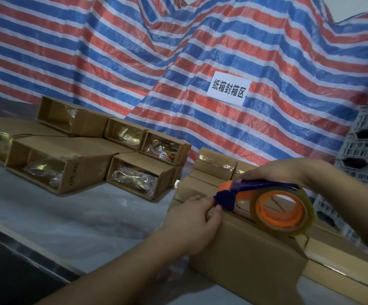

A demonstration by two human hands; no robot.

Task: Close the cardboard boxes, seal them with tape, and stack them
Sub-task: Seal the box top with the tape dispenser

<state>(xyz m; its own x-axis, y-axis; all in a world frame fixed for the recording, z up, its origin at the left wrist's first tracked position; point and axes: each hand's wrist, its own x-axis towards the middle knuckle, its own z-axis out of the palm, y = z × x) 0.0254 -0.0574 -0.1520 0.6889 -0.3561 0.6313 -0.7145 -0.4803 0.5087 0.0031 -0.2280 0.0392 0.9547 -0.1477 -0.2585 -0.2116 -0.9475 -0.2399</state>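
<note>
two bare hands work a closed cardboard box [251,256] at the near right of a plastic-covered table [68,216]: the right hand [284,172] curls over the blue handle of a tape dispenser [255,194], gripping it, while the left hand [192,221] rests on the box's near end with thumb and fingertips pinching at the dispenser's blue nose, apparently on the tape end, though clear film is hard to make out there. one roll of clear tape [283,211] on an orange hub sits in the dispenser, pressed against the box top. behind and to the right of this box lie more closed cartons [214,164], stacked low in a cluster; their number cannot be counted, since the hands, the dispenser and the frame's right edge cut them off. across the table to the left sit six open boxes [134,172] on their sides, mouths toward the camera, each showing crinkled plastic-wrapped contents whose nature is unclear; the leftmost is cropped by the frame edge. one white paper sign [228,88] with black chinese characters hangs on a red, white and blue striped tarpaulin [134,51] that fills the background. a stack of pale grey plastic crates [363,146] rises at the far right, partly cut off and blurred. both forearms enter from the bottom of the frame, the right one mostly out of view.
</note>
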